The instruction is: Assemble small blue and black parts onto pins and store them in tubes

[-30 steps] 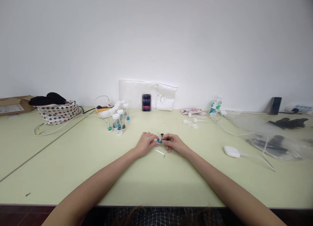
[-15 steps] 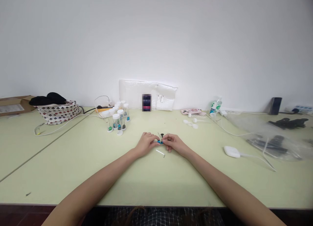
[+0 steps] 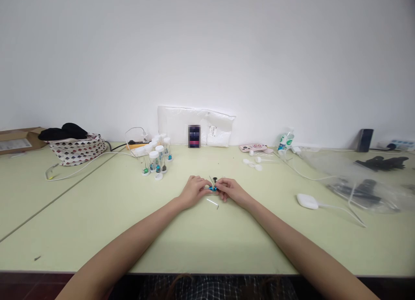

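My left hand (image 3: 194,190) rests on the table, thumb and forefinger pinched on a small shiny blue part (image 3: 212,188). From the other side my right hand (image 3: 231,189) closes its fingertips on the same part; its exact kind is too small to make out. Just behind the fingers stands a small black piece with a round flat top (image 3: 215,179), and a thin rod leans beside it. An L-shaped thin metal rod, like a hex key (image 3: 212,202), lies on the table in front of the hands.
Several clear tubes with white caps (image 3: 154,155) stand at left, small blue and green pieces in them. A phone (image 3: 194,136) leans on a white padded bag (image 3: 175,122). At right are a pink phone case (image 3: 254,148), a bottle (image 3: 285,141), a white charger (image 3: 307,201) and cables.
Both hands stay in place around the blue part. Slightly more of the blue part shows between the fingertips now; nothing else has visibly moved.
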A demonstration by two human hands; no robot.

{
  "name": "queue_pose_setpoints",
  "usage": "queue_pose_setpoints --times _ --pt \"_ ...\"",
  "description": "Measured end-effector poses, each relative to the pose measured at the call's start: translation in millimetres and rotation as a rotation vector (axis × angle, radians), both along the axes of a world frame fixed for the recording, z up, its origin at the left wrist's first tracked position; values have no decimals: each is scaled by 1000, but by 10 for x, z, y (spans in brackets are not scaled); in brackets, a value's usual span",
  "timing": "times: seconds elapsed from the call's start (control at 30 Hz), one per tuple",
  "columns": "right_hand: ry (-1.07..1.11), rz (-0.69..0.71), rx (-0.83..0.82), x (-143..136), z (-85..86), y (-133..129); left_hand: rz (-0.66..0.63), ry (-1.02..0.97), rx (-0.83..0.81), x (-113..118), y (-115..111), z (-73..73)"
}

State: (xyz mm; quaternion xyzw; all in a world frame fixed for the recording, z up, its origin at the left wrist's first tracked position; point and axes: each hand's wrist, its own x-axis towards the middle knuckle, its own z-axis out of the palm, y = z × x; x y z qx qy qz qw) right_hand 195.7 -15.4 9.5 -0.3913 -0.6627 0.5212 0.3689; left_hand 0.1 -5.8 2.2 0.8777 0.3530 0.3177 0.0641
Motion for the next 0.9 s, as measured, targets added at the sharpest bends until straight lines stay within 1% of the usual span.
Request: queue_pose_setpoints --times 0.17,0.37,0.6,0.9 --pt "-9 5 18 7 0 -2 2 0 6 1 3 0" --pt "5 -3 -14 -7 7 1 3 -5 -2 7 1 4" --pt "-21 -27 33 -1 27 -31 7 -3 -1 -7 14 -10" --pt "-4 -8 -9 -7 -5 10 -16 1 6 4 -6 8"
